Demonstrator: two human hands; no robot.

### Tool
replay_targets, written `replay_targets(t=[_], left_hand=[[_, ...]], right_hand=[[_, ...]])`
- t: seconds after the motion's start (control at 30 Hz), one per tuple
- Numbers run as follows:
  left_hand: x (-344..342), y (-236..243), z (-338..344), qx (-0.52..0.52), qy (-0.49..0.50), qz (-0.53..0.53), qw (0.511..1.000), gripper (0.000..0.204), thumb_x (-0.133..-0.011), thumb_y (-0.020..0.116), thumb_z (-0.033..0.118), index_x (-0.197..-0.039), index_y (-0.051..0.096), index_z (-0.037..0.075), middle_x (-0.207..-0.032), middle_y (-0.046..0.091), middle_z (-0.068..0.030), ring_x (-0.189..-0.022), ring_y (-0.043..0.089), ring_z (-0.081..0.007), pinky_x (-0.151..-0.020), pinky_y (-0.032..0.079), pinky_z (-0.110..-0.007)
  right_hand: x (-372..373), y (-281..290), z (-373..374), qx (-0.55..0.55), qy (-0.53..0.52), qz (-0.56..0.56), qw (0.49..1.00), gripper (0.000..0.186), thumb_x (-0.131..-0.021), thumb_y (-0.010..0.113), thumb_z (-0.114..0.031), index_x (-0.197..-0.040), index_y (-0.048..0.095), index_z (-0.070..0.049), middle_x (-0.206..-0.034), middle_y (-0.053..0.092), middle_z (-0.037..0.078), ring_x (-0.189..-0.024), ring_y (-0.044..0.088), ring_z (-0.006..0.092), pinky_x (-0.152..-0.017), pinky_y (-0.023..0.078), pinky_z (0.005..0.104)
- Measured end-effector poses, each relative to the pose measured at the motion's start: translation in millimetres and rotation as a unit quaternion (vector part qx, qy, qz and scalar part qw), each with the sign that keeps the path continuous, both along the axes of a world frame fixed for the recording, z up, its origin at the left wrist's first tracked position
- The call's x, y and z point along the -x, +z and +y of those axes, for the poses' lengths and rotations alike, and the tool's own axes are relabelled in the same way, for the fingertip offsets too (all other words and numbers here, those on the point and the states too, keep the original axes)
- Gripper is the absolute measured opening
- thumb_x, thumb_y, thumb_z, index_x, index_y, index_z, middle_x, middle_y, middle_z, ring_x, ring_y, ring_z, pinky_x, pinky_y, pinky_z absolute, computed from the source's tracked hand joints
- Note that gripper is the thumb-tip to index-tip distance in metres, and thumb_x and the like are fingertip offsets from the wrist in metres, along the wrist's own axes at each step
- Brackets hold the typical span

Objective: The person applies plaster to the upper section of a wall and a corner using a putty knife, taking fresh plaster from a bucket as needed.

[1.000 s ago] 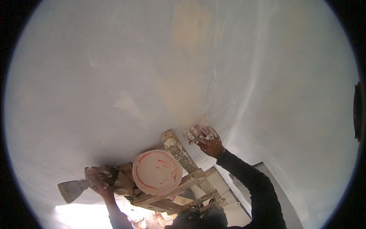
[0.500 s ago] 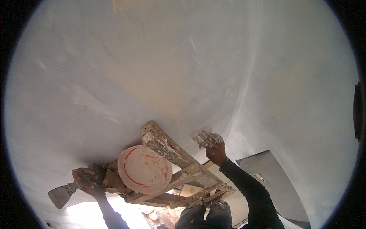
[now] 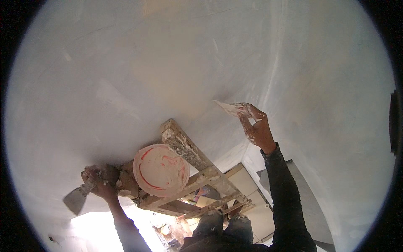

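Observation:
In my left hand [image 3: 100, 181], at the lower left, is a putty knife [image 3: 76, 200], its wide blade pointing down and left. That hand is by the left end of a wooden ladder [image 3: 184, 147]. My right hand [image 3: 258, 128] is raised near the wall corner, its fingers closed on a flat spreader [image 3: 228, 108] smeared with white putty. The spreader's tip is close to the wall [image 3: 176, 71]; whether it touches, I cannot tell. Between my hands, a round tub [image 3: 161, 170] of whitish putty with red streaks sits against the ladder's timbers.
The ladder's rungs and rails run below the tub toward my legs [image 3: 210, 224]. A grey panel [image 3: 304, 206] stands to the right of my right forearm. Bright light comes from the lower left. A dark object [image 3: 393, 122] shows at the right rim.
My right hand has risen along the wall with the spreader, which now points up and left. My left hand and the putty knife appear slightly higher and farther right; the view has shifted a little.

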State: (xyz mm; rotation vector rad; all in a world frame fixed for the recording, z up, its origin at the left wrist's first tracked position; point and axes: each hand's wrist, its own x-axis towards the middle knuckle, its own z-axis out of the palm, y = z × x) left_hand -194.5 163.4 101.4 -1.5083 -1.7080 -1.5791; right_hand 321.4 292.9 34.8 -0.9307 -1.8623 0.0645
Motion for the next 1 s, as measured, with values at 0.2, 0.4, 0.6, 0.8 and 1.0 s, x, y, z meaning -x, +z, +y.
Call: replay_targets(t=[0.2, 0.4, 0.6, 0.8, 1.0], left_hand=[[-117.0, 88.7, -38.0, 0.234, -0.157, -0.036, 0.959, 0.025, -0.092, 0.065, 0.024, -0.098, 0.053, 0.002, -0.08, 0.056, -0.0056, -0.076, 0.057, -0.0137, -0.061, 0.046, -0.032], [-217.1, 165.8, -4.6, 0.546, -0.294, 0.197, 0.759, 0.017, -0.094, 0.053, 0.014, -0.103, 0.052, 0.0, -0.081, 0.058, -0.0173, -0.069, 0.061, -0.0228, -0.059, 0.047, -0.037], [-298.8, 195.2, 65.8, 0.503, -0.11, 0.586, 0.626, 0.027, -0.089, 0.062, 0.026, -0.091, 0.064, -0.001, -0.08, 0.066, -0.0187, -0.073, 0.065, -0.0345, -0.076, 0.051, -0.044], [-299.4, 115.9, 120.2, 0.437, -0.147, 0.693, 0.553, 0.024, -0.08, 0.07, 0.025, -0.081, 0.066, 0.001, -0.069, 0.065, -0.0158, -0.068, 0.067, -0.0302, -0.069, 0.054, -0.042], [-345.5, 106.5, 113.8, 0.458, -0.166, 0.716, 0.501, 0.022, -0.073, 0.074, 0.022, -0.075, 0.07, 0.001, -0.069, 0.067, -0.0175, -0.067, 0.069, -0.0281, -0.067, 0.057, -0.041]], right_hand=[[-27.4, -44.4, -56.0, -0.058, -0.045, -0.071, 0.995, 0.046, -0.086, 0.057, 0.006, -0.128, 0.045, -0.01, -0.105, 0.062, 0.019, -0.088, 0.066, 0.0325, -0.079, 0.056, 0.0387], [-43.7, -114.9, -141.7, 0.279, -0.098, 0.212, 0.931, 0.023, -0.092, 0.058, -0.008, -0.114, 0.057, -0.001, -0.091, 0.063, 0.014, -0.081, 0.061, 0.0245, -0.073, 0.05, 0.0312], [-51.0, -208.3, -219.5, 0.235, -0.197, 0.075, 0.949, 0.042, -0.085, 0.057, 0.001, -0.124, 0.047, -0.005, -0.109, 0.059, 0.019, -0.091, 0.059, 0.0338, -0.073, 0.051, 0.0401], [-31.8, -224.6, -258.0, 0.183, -0.241, 0.146, 0.942, 0.022, -0.094, 0.056, -0.004, -0.115, 0.055, 0.003, -0.117, 0.057, 0.006, -0.107, 0.056, 0.0147, -0.092, 0.044, 0.0274], [-30.4, -238.1, -285.4, 0.338, -0.169, 0.516, 0.769, 0.035, -0.096, 0.056, -0.009, -0.128, 0.048, 0.003, -0.13, 0.05, 0.009, -0.119, 0.051, 0.0182, -0.104, 0.042, 0.0319]])
